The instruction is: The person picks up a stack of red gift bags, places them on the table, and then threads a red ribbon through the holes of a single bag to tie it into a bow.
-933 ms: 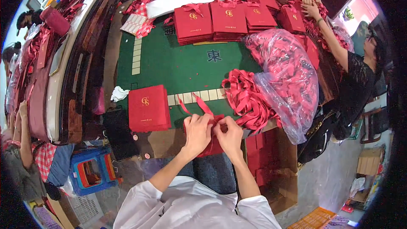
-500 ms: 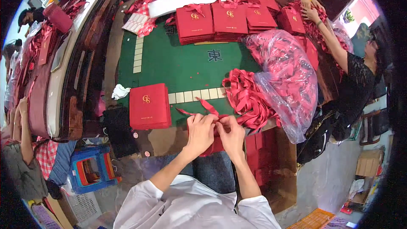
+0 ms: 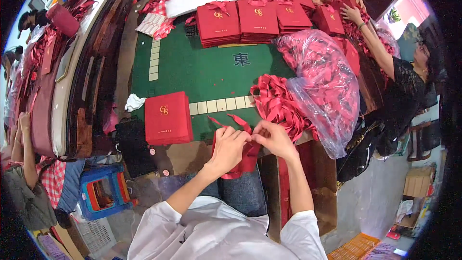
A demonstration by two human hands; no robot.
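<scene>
At the table's near edge, above my lap, is a red gift bag (image 3: 246, 160), partly hidden behind my hands. A red ribbon (image 3: 239, 122) comes out of its top, with loose ends pointing toward the table. My left hand (image 3: 228, 145) is closed on the ribbon at the bag's top. Close beside it on the right, my right hand (image 3: 273, 138) pinches the ribbon with thumb and forefinger. The fingertips of both hands nearly meet, and the exact spot they grip is partly covered. To their right lies a tangled heap of red ribbons (image 3: 274, 103).
A stack of red bags (image 3: 168, 118) stands to the left, by a crumpled tissue (image 3: 134, 102). Several bag stacks (image 3: 258, 17) line the far side. A clear plastic sack (image 3: 325, 74) of ribbons sits right, near a co-worker's arm (image 3: 378, 43). Below is a cardboard box (image 3: 315, 188).
My right hand has shifted right and turned, its forearm swinging outward. More of the red bag shows between my hands. A co-worker's hand at the far right has moved.
</scene>
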